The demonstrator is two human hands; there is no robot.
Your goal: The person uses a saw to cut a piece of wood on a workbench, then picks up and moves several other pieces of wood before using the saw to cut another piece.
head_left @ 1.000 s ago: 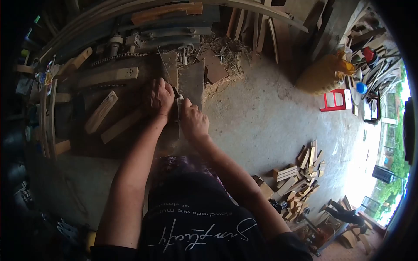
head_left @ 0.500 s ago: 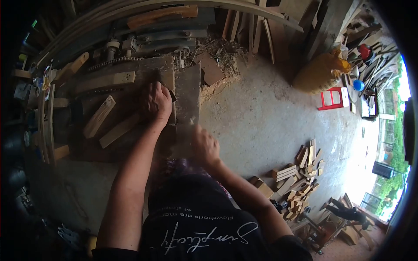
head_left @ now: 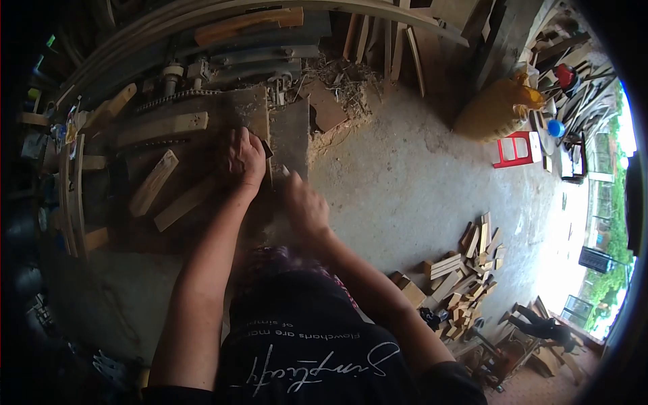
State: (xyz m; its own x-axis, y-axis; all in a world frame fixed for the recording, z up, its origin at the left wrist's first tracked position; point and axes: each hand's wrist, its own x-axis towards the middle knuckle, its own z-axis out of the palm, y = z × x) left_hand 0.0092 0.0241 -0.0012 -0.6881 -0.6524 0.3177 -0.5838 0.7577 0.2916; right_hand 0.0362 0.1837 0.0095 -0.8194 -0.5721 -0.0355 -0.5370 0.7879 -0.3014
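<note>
On the workbench [head_left: 255,101], my left hand [head_left: 243,158] is closed, with the dark corner of a flat block [head_left: 268,150] poking out at its fingers near the bench edge. Lower and to the right, my right hand [head_left: 307,208] is curled in a fist, slightly smeared by motion. A small pale, slim tip [head_left: 285,171] sticks out of its top, pointing toward the dark block; the rest of that tool is hidden in the fist. Left of my left hand lie several wooden pieces, among them a pale thick board [head_left: 165,128] and a shorter offcut [head_left: 154,182].
A chain [head_left: 179,100] and metal machine parts [head_left: 173,77] run along the bench's far side. Wood shavings [head_left: 347,88] heap beyond it. On the floor to the right are a wood offcut pile [head_left: 466,290], a full sack [head_left: 496,115] and a red stool [head_left: 516,150].
My right hand has moved up and to the left, closer to my left hand, carrying the pale-tipped tool. My left hand stays in place at the dark block.
</note>
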